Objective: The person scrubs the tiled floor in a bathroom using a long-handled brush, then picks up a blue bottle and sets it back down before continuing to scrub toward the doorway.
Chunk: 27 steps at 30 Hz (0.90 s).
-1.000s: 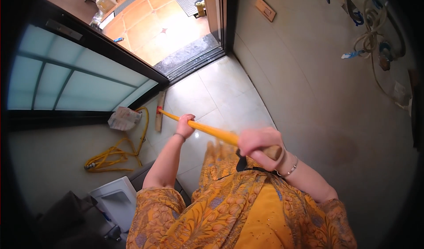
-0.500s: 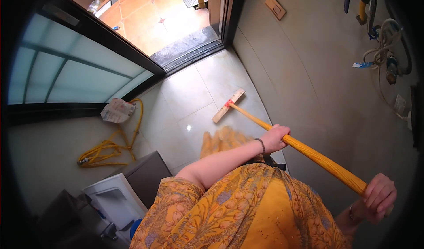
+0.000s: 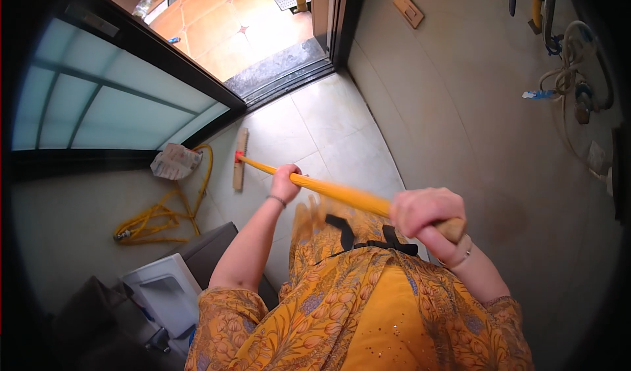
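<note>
Across the front of my body runs a long-handled floor brush [image 3: 342, 193], with a yellow wood-grain handle and a narrow, pale wooden head joined by a red fitting. Its brush head [image 3: 238, 173] rests on the pale floor at the left, near the frosted-glass door. My left hand [image 3: 285, 183] is wrapped round the lower part of the handle, not far above the head. Close to the handle's top end, my right hand [image 3: 427, 212] grips it with closed fingers. Motion slightly blurs the right hand and the handle beside it.
Left of the brush head lie a crumpled printed bag [image 3: 176, 162] and a coiled yellow hose [image 3: 151, 226]. A white basin [image 3: 164, 292] stands by a dark grey box-like unit. A doorway opens onto an orange-tiled floor [image 3: 227, 25]. Pipes and a cord [image 3: 562, 75] hang along the right wall.
The brush head has swept left across the floor, from the middle to near the door. Both hands have moved left with the handle, the right one also upward.
</note>
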Tool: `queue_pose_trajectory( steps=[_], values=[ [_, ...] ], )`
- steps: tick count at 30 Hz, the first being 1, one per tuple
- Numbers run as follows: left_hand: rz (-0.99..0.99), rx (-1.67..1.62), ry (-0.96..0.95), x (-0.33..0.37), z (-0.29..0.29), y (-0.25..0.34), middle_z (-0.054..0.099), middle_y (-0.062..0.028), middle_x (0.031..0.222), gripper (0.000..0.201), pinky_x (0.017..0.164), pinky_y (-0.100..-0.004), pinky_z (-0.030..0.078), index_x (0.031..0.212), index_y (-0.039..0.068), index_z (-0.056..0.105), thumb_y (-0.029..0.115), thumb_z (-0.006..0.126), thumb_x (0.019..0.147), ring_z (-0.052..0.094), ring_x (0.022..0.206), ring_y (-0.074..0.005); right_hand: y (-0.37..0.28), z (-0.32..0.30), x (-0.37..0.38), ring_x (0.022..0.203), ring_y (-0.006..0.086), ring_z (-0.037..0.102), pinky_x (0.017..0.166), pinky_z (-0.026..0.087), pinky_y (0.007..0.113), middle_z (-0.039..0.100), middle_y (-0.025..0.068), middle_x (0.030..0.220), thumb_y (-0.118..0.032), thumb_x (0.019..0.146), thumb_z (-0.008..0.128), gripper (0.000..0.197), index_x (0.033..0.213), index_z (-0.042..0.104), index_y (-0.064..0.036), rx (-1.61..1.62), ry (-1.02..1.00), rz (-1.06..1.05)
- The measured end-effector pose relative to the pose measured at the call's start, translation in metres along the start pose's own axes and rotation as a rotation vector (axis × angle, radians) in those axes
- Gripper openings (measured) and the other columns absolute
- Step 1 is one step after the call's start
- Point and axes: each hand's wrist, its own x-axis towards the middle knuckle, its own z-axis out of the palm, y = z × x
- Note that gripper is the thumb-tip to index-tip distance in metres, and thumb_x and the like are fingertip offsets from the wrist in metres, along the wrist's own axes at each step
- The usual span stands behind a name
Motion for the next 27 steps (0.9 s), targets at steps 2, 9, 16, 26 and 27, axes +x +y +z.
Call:
queue_pose_trajectory(
  steps=[2,9,16,26,27],
  values=[
    [0.074,0.076,0.038,0.011,0.003,-0.01,0.056,-0.0132,0.066,0.022,0.06,-0.0353,0.047,0.068,0.003,0.056,0.012,0.076,0.072,0.054,0.064,-0.0265,0.007,-0.003,-0.001,0.057,0.0204,0.052,0.059,0.046,0.032,0.056,0.0091,0.061,0.013,0.07,0.045,0.019,0.075,0.059,0.0019,-0.032,0.034,0.004],
    [0.338,-0.006,-0.018,0.073,0.079,0.065,0.059,-0.0156,0.074,0.019,0.07,-0.0393,0.047,0.073,0.004,0.057,0.013,0.073,0.074,0.055,0.078,-0.0338,-0.031,-0.04,-0.052,0.05,0.0154,0.046,0.058,0.043,0.031,0.053,0.0059,0.059,0.007,0.075,0.045,0.015,0.075,0.056,-0.0024,-0.205,0.315,-0.163],
    [0.533,0.083,-0.299,0.123,0.161,0.153,0.061,-0.0142,0.082,0.008,0.076,-0.0405,0.047,0.079,0.006,0.058,0.007,0.063,0.073,0.055,0.089,-0.0358,-0.04,-0.053,-0.109,0.047,0.0128,0.041,0.057,0.039,0.033,0.047,0.003,0.056,0.007,0.077,0.038,0.018,0.083,0.051,-0.0044,-0.482,0.636,-0.279],
    [0.822,0.278,-0.864,-0.044,0.238,0.237,0.065,-0.0095,0.079,0.019,0.082,-0.0434,0.047,0.08,0.013,0.063,0.029,0.065,0.072,0.061,0.08,-0.0304,-0.142,-0.016,-0.287,0.043,0.0105,0.032,0.05,0.033,0.028,0.036,-0.0021,0.053,-0.011,0.086,0.04,0.009,0.078,0.043,-0.0071,-0.562,0.745,-0.312],
    [0.843,0.199,-0.884,-0.067,0.244,0.245,0.065,-0.0109,0.079,0.021,0.074,-0.0432,0.05,0.081,0.012,0.064,0.03,0.065,0.071,0.062,0.078,-0.0318,-0.158,-0.004,-0.307,0.043,0.0106,0.032,0.05,0.033,0.027,0.036,-0.0022,0.053,-0.012,0.087,0.041,0.01,0.078,0.042,-0.0074,-0.581,0.811,-0.277]
  ],
)
